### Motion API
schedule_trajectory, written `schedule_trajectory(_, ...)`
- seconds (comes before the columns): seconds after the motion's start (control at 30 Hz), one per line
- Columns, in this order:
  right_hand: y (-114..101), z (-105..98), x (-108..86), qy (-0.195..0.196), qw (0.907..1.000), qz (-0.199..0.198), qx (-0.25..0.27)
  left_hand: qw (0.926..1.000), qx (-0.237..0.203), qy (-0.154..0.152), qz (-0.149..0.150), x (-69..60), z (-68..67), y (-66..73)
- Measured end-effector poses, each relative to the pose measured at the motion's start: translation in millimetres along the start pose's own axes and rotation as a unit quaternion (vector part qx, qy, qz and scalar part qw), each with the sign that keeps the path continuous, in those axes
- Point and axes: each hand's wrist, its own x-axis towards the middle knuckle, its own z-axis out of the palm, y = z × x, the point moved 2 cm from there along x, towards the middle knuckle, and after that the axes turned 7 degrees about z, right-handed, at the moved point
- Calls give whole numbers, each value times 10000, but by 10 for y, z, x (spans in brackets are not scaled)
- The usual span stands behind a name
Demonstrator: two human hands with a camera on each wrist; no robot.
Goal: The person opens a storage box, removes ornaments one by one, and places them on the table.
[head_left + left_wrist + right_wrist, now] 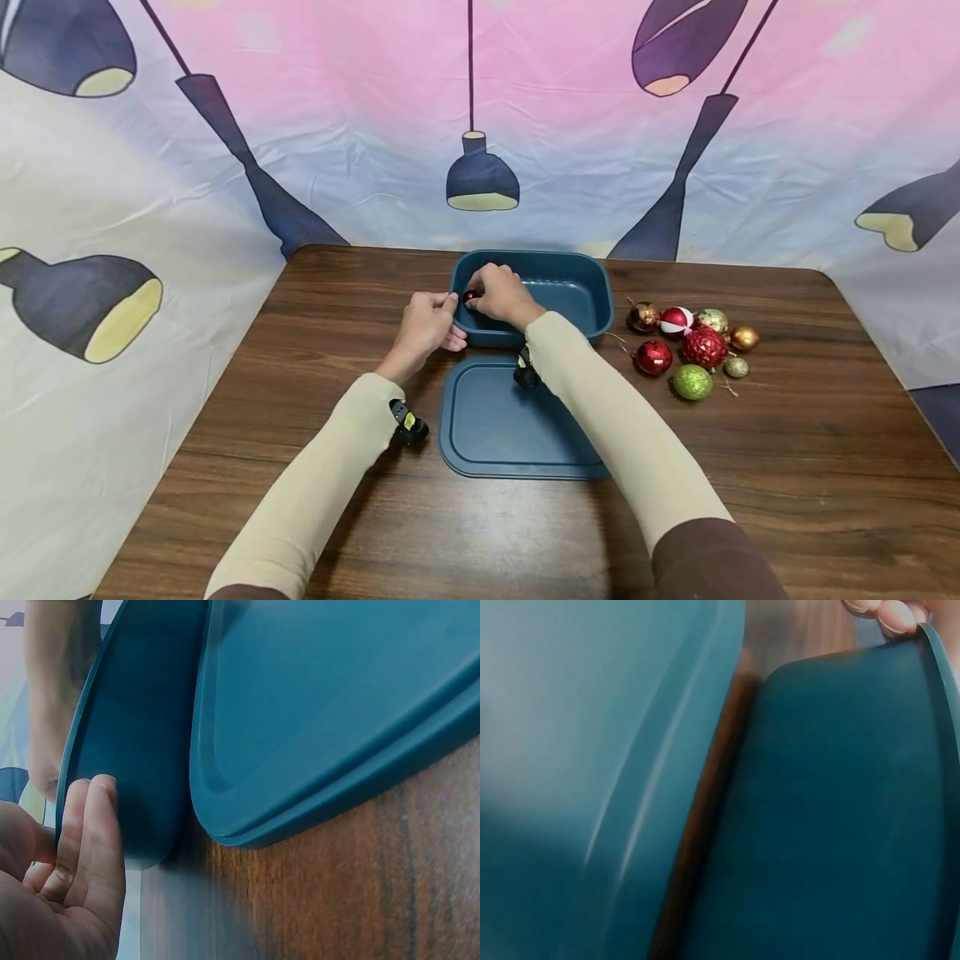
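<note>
A dark teal box (566,298) stands at the back of the table. My left hand (426,327) holds its left end at the near corner; in the left wrist view, that hand's fingers (94,847) lie along the outer wall. Reaching into the left part of the box, my right hand (501,293) pinches a small dark red Christmas bauble (471,296). The right wrist view shows only the box wall (840,802), the lid and some left fingertips (894,618); the right hand is out of sight there. A matching teal lid (517,429) lies flat in front of the box.
Right of the box sits a cluster of several baubles, among them a glittery red one (705,347), a green one (692,382), a red-and-white one (676,321) and a gold one (745,337). Behind the wooden table (810,467) hangs a printed cloth (375,150).
</note>
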Motion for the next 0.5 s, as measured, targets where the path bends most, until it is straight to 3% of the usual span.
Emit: schedule_trajectory(0.5,183,-355,-83,83,9998,206,20,10000,-35,-13,-29,6,9,11)
